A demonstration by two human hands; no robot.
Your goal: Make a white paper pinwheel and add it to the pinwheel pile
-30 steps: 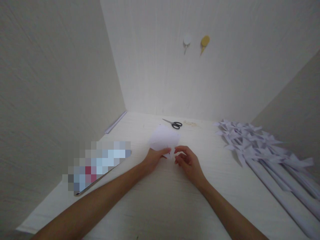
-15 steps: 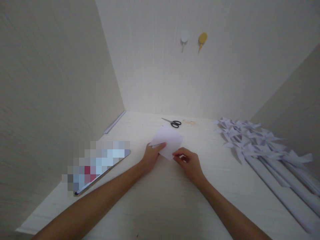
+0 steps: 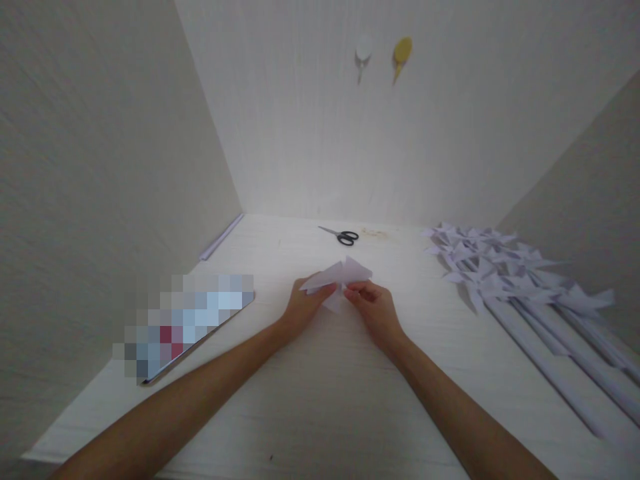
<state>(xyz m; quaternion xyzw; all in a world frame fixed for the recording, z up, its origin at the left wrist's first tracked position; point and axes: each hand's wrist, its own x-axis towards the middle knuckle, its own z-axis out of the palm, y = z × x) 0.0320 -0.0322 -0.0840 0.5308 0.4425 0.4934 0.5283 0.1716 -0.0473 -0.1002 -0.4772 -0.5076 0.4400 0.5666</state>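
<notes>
Between my hands is a white sheet of paper point(image 3: 327, 275), its cut flaps standing apart and bent toward the middle like a pinwheel. My left hand point(image 3: 307, 301) is closed on its left side, the thumb pressed near the centre. With thumb and forefinger, my right hand point(image 3: 371, 303) pinches a paper flap at the right of the centre. The paper is above the white table. Fingers behind the sheet are hidden.
Black-handled scissors point(image 3: 345, 237) lie beyond my hands, beside small tan bits point(image 3: 374, 233). Several paper pinwheels point(image 3: 493, 263) on rolled paper sticks point(image 3: 537, 363) lie at right. A blurred-out screen device point(image 3: 200, 333) and a rolled paper stick point(image 3: 223, 237) are at left. Two hooks point(image 3: 402, 50) hang on the wall.
The paper was a flatter sheet before; now its flaps are raised and bent inward. My right hand has moved up to the paper's middle. The camera view has shifted slightly.
</notes>
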